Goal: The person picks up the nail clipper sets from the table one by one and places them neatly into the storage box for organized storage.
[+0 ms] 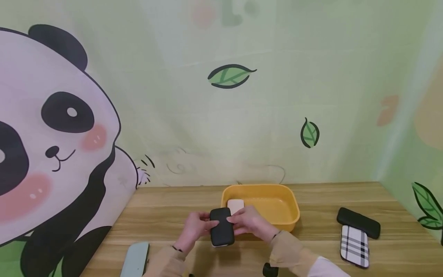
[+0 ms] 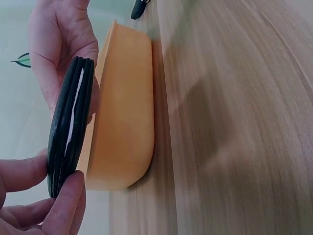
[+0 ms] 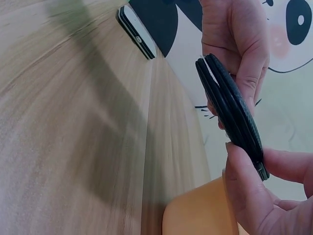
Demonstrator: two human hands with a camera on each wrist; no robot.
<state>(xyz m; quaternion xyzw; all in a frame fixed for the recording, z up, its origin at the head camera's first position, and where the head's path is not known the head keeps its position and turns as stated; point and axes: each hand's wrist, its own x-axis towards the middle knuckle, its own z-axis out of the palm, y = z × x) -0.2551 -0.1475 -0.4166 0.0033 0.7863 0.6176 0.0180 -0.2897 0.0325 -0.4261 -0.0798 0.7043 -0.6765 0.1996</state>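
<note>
The left hand (image 1: 196, 227) and right hand (image 1: 253, 222) pinch opposite side edges of the black case (image 1: 222, 228) (pale inner layer (image 2: 75, 106) mostly hidden, unidentifiable).

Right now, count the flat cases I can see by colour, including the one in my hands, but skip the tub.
Black: 2, the held case between your left hand and right hand, and the long case
Black-and-white plaid: 1, the plaid case
Pale blue: 1, the blue case
Pale pinkish-white: 1, the pale case
Total: 5
</note>
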